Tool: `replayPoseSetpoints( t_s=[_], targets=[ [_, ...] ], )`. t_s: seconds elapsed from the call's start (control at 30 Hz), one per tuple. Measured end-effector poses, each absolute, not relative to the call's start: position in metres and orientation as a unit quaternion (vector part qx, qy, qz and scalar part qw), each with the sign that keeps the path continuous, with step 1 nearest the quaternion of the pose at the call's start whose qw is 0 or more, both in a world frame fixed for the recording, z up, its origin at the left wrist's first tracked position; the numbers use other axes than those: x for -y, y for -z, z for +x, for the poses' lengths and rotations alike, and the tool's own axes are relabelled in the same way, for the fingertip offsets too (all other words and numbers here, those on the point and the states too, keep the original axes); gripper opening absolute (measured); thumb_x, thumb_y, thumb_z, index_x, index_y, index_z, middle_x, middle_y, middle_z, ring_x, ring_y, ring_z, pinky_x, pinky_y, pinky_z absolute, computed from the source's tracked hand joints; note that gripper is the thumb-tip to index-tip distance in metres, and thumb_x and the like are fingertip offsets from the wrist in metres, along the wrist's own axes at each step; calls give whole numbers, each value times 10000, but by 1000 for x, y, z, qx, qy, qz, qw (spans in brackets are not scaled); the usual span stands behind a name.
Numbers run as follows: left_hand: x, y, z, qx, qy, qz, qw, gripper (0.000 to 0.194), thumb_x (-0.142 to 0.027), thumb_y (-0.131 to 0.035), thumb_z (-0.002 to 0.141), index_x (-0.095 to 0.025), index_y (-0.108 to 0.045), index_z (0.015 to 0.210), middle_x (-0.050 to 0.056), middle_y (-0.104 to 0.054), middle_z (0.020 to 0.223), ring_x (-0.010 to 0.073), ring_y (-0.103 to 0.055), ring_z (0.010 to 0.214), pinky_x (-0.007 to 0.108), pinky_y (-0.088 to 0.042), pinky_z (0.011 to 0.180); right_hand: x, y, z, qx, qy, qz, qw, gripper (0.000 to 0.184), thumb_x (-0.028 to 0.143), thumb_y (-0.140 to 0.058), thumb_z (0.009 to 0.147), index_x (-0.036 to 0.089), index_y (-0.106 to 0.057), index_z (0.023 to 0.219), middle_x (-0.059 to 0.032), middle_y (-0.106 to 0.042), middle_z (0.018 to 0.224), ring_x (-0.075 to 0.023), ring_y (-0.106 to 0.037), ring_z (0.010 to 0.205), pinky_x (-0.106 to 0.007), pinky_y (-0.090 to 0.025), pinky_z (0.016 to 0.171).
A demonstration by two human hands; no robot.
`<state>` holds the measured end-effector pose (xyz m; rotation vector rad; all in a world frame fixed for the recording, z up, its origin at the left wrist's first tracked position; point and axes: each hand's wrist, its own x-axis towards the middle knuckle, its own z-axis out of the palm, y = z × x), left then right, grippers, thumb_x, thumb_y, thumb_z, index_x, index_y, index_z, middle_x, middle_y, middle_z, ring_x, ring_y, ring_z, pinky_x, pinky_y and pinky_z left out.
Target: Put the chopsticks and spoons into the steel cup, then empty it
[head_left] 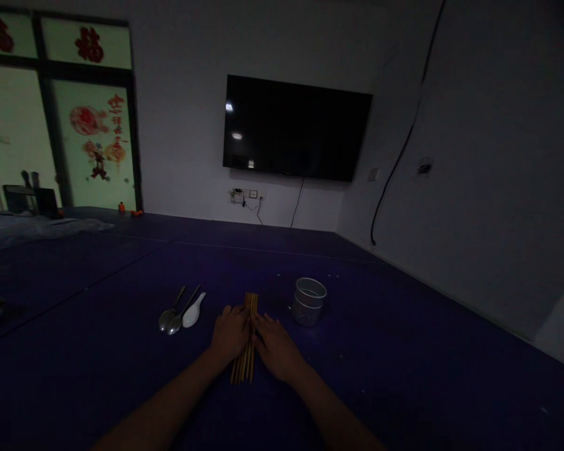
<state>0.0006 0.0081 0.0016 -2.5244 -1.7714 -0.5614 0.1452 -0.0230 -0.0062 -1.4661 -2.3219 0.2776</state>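
A bundle of wooden chopsticks (246, 364) lies on the dark blue tabletop (366, 401), pointing away from me, with its near ends slightly fanned. From the left, my left hand (230, 333) closes against it, fingers curled over the upper part. My right hand (276, 347) presses in from the other side, its bent fingers touching the sticks. Together they hold the bundle between them. To the left lie two metal spoons (175, 322) and a white ceramic spoon (193, 312), side by side. A round metal cup (309, 302) stands upright beyond my right hand.
Clear plastic sheeting (51, 228) and a dark holder with upright handles (32, 197) are at the far left. Small orange objects (136, 213) sit near the glass door. A television (296, 128) hangs on the back wall; a black cable (397, 163) runs down the right wall.
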Motion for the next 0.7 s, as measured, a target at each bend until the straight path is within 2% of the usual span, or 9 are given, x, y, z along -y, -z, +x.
replayPoseSetpoints(
  t_s=[0.3, 0.7],
  targets=[
    [-11, 0, -1, 558, 190, -808, -9, 382, -270, -295, 925, -200, -571, 1179, 71, -584, 1247, 224, -522, 1088, 360, -384, 930, 24, 4, 146, 821, -89, -526, 203, 512, 335, -289, 935, 138, -354, 1402, -92, -388, 1437, -242, -269, 1356, -458, -226, 1093],
    [-11, -1, -2, 554, 181, -813, -6, 383, -303, -348, 896, -209, -551, 1206, 92, -592, 1210, 246, -505, 1113, 377, -377, 931, 27, 0, 144, 825, -71, -520, 210, 436, 266, -364, 902, 165, -493, 1306, -97, -449, 1395, -253, -374, 1297, -470, -262, 1072]
  ],
)
